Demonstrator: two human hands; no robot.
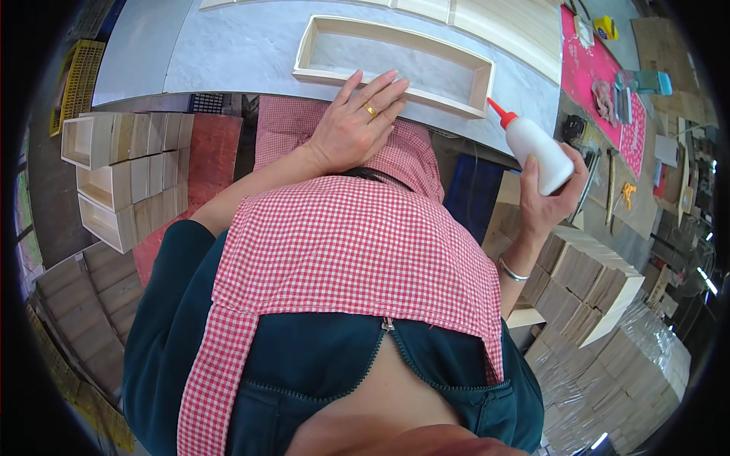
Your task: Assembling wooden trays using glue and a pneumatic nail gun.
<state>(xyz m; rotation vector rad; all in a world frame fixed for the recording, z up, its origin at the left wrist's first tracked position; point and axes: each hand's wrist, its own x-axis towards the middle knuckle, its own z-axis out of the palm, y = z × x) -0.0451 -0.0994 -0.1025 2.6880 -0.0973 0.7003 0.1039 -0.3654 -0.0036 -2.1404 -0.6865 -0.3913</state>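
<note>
**A:** Grey marbled worktop [228,53] fills the top of my feed, with stacked wooden boxes [125,178] on the floor to the left and more bundled timber pieces [589,292] low on the right. What do you have at the near edge?

**B:** I see a long, shallow wooden frame [395,64], open-bottomed as far as I can tell, lying along the near edge of the worktop. The left hand [353,125] lies flat on its near rail, fingers spread and extended, gripping nothing; it looks like it is pressing down to keep the frame from sliding.

**A:** And the right?

**B:** The right hand [551,194] is wrapped closed around a white glue bottle [536,144] with a red nozzle. It is tilted so the tip points at the frame's right end corner, just beside the wood; whether it touches, I cannot tell through the fisheye bend.

**A:** Anything else?

**B:** A red-checked apron [350,251] covers the lap, and a pink mat [589,64] with small tools runs along the worktop's right edge, well apart from the frame.
</note>
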